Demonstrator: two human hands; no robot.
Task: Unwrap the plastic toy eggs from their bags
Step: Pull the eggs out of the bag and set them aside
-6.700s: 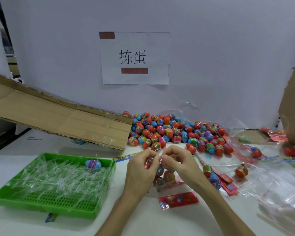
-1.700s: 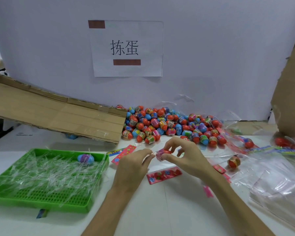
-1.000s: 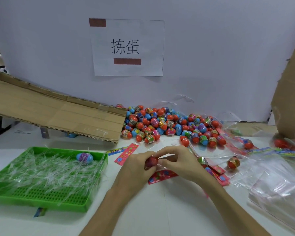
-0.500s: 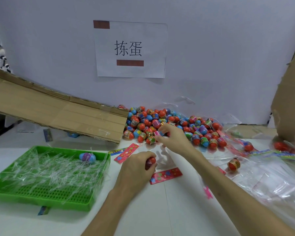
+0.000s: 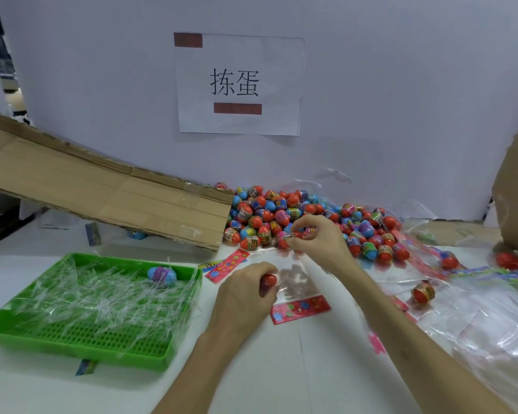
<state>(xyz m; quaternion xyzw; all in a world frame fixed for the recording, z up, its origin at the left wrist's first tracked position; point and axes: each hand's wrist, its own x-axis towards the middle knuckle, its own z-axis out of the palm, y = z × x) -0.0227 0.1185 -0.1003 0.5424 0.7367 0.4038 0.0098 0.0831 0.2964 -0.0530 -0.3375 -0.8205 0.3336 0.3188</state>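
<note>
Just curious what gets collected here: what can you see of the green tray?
The green tray is bright plastic, rectangular, with low walls and a slotted floor, lying flat on the white table at the left. A heap of clear plastic strips covers most of it; one blue-and-purple egg lies near its far right corner. A colourful scrap lies at its near edge. The left hand and right hand do not touch it.

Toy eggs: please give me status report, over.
Left hand grips red egg. Right hand pinches another egg at the pile. Clear bag lies between them; nothing blocks.
</note>
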